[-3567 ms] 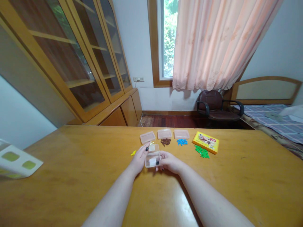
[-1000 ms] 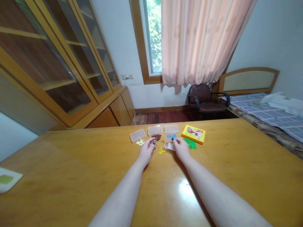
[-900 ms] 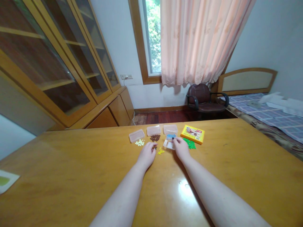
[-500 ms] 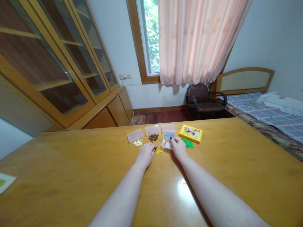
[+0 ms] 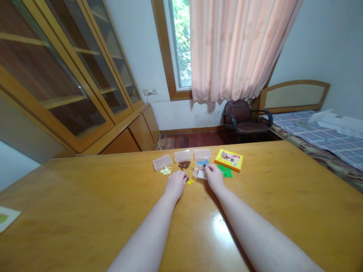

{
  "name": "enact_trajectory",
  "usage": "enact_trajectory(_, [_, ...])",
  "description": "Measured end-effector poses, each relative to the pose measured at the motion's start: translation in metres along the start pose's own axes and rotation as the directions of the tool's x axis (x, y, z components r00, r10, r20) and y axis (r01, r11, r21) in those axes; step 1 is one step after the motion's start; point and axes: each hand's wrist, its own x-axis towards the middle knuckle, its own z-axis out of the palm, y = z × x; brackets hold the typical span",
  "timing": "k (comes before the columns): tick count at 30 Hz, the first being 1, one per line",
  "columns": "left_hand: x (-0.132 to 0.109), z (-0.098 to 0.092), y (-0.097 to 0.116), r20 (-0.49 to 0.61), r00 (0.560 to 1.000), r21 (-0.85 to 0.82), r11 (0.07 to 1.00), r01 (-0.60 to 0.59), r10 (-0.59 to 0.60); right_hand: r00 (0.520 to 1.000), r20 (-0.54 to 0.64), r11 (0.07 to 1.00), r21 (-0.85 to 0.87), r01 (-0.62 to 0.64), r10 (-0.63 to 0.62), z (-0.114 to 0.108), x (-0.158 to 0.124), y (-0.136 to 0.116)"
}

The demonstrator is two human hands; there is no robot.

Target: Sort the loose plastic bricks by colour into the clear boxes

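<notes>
My left hand (image 5: 176, 184) lies knuckles up on the wooden table (image 5: 85, 211), fingers curled down against a few yellow pieces (image 5: 190, 181); what the fingertips pinch is hidden. My right hand (image 5: 214, 177) grips the near right edge of a small clear box (image 5: 199, 173) that rests on the table between a blue pile (image 5: 202, 163) and the yellow pieces. A white piece shows inside the box.
Three clear shallow boxes (image 5: 182, 155) stand in a row behind piles of pale yellow (image 5: 165, 171), brown (image 5: 184, 164) and blue pieces. Green pieces (image 5: 226, 172) lie by a yellow packet (image 5: 229, 159). A white card (image 5: 7, 218) sits far left. Beyond the table are a chair (image 5: 244, 118) and a bed (image 5: 320, 136).
Both hands carried the small clear box from close in front of me out to the piles. In the last second my left hand dropped from a raised pinch onto the yellow pieces.
</notes>
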Motion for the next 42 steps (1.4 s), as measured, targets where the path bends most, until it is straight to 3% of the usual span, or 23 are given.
enact_trajectory(5, [0.000, -0.001, 0.000, -0.010, 1.000, -0.031, 0.999, 0.012, -0.012, 1.000, 0.009, 1.000, -0.001, -0.001, 0.001, -0.001, 0.001, 0.002])
enact_trajectory(11, [-0.001, 0.000, 0.003, -0.241, 0.971, -0.238, 0.969, -0.059, 0.000, 0.996, 0.073, 0.998, -0.030, 0.052, -0.050, 0.007, -0.004, 0.003])
enact_trajectory(14, [0.000, 0.004, 0.003, -0.265, 0.961, -0.265, 0.951, -0.156, 0.084, 0.986, 0.155, 0.998, -0.007, 0.067, -0.065, 0.010, -0.006, 0.002])
enact_trajectory(17, [0.002, 0.006, -0.003, -0.278, 0.959, -0.255, 0.958, -0.135, 0.061, 0.993, 0.109, 0.999, 0.004, 0.049, -0.049, 0.008, -0.005, 0.000])
enact_trajectory(23, [0.001, 0.002, -0.017, -0.157, 0.985, -0.099, 0.994, 0.053, -0.068, 1.000, -0.021, 0.999, 0.042, -0.013, 0.013, 0.001, -0.001, -0.006])
enact_trajectory(32, [0.000, 0.003, -0.010, -0.078, 0.997, 0.016, 0.999, 0.031, -0.030, 1.000, -0.012, 0.999, 0.053, -0.012, 0.013, 0.002, -0.001, -0.005])
enact_trajectory(42, [0.002, 0.001, -0.013, -0.066, 0.995, -0.012, 0.997, 0.077, -0.078, 1.000, 0.004, 0.999, 0.023, -0.027, 0.026, 0.001, -0.004, -0.011])
